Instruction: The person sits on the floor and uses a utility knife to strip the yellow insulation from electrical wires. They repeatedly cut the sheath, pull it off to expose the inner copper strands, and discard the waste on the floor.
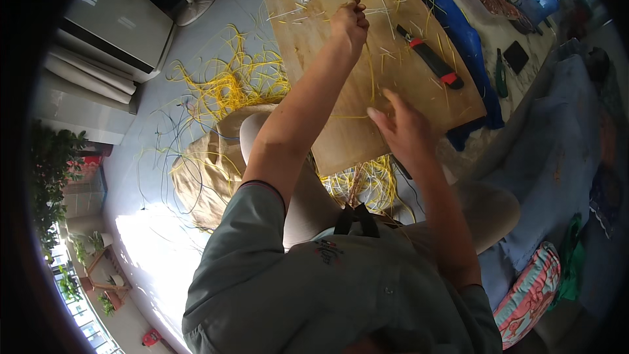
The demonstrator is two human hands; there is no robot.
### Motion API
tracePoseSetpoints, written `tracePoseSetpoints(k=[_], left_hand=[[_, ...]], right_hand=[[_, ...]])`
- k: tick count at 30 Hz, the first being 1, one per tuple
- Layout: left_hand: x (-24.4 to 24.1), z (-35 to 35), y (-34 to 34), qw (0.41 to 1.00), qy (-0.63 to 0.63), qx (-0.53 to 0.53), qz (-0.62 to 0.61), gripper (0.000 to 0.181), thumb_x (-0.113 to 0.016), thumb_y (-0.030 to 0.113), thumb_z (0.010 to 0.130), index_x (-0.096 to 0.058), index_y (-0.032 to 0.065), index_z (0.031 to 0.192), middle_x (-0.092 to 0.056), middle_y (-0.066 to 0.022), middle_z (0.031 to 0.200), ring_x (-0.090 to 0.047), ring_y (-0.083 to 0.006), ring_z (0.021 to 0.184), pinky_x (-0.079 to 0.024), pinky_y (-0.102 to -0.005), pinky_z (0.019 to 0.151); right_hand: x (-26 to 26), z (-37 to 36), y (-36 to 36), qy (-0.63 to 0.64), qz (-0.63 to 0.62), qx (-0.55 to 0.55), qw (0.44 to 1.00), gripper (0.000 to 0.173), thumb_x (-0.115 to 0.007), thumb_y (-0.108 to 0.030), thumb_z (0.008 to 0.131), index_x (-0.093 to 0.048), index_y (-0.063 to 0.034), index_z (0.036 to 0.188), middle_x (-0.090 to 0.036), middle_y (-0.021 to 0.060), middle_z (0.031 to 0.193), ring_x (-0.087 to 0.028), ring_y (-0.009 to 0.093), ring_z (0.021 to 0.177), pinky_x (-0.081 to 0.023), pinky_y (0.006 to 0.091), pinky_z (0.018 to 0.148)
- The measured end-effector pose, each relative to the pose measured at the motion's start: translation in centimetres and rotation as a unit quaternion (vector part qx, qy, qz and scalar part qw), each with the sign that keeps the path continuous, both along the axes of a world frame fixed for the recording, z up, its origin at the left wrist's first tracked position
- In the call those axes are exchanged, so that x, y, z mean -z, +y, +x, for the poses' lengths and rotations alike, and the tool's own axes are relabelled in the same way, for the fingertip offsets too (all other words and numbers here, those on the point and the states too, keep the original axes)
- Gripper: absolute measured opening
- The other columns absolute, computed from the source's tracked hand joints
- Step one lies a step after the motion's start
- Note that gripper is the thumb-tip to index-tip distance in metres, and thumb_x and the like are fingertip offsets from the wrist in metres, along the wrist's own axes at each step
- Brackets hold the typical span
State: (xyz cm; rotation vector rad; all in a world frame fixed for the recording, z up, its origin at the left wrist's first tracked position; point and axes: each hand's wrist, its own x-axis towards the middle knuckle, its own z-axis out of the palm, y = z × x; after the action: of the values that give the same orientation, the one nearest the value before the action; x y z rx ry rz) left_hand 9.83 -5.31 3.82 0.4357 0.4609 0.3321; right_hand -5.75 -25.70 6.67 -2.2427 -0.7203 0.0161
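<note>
My left hand (351, 23) is closed on a thin yellow wire (372, 76) over the far part of a wooden board (344, 142). The wire runs up past the fist and also hangs down from it toward my other hand. Lower and to the right is my right hand (405, 125), slightly blurred, with thumb and forefinger spread and nothing visible between them. A second yellow strand (350, 117) lies close to its thumb. On the board's right side rests a black and red knife-like hand tool (435, 61). Short yellow and white pieces (388, 52) are scattered around it.
A tangle of yellow wire (236, 81) covers the floor left of the board; more wire (363, 184) lies beneath its near edge. Blue cloth (457, 34) shows under the right edge. Beyond are a green-handled tool (500, 73), a dark phone-like object (516, 57) and a blue bottle (540, 2).
</note>
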Motion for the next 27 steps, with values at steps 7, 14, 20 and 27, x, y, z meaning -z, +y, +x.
tracePoseSetpoints(k=[7,14,20,27], left_hand=[[1.2,-0.3,4.5,0.988,-0.038,0.148,0.034,0.023,-0.037,0.021,0.095,-0.051,0.0046,0.087,-0.055,-0.0042,0.071,-0.045,-0.0111,0.053,-0.041,-0.0219,0.047],[0.4,-0.9,7.4,0.954,0.046,0.252,0.155,0.030,-0.041,0.031,0.095,-0.056,0.0066,0.085,-0.063,-0.0055,0.082,-0.059,-0.0182,0.073,-0.049,-0.0309,0.068],[-1.2,-1.6,9.1,0.939,0.088,0.287,0.168,0.031,-0.044,0.029,0.093,-0.053,0.0072,0.074,-0.061,-0.0051,0.083,-0.057,-0.0181,0.078,-0.046,-0.0336,0.072],[-0.3,0.6,7.1,0.993,0.012,0.071,0.096,0.028,-0.044,0.025,0.093,-0.048,0.0069,0.072,-0.056,-0.0063,0.072,-0.054,-0.0185,0.065,-0.044,-0.0274,0.055]], right_hand=[[3.8,-0.4,1.5,0.170,0.110,0.009,0.979,0.029,-0.057,-0.018,0.084,-0.054,-0.0054,0.110,-0.056,0.0152,0.065,-0.058,0.028,0.062,-0.044,0.0370,0.057],[3.6,-2.2,-1.0,0.295,0.176,-0.022,0.939,0.031,-0.054,-0.013,0.085,-0.054,0.0008,0.113,-0.050,0.0036,0.062,-0.047,0.008,0.057,-0.039,0.0246,0.054],[3.4,-2.0,-2.3,0.379,0.314,-0.034,0.870,0.028,-0.049,-0.010,0.089,-0.053,0.0025,0.114,-0.043,-0.0012,0.061,-0.038,0.006,0.055,-0.031,0.0215,0.049],[2.6,-1.9,-1.9,0.473,0.343,-0.043,0.810,0.032,-0.049,-0.016,0.091,-0.052,-0.0014,0.119,-0.037,-0.0046,0.061,-0.029,0.003,0.050,-0.024,0.0185,0.045]])
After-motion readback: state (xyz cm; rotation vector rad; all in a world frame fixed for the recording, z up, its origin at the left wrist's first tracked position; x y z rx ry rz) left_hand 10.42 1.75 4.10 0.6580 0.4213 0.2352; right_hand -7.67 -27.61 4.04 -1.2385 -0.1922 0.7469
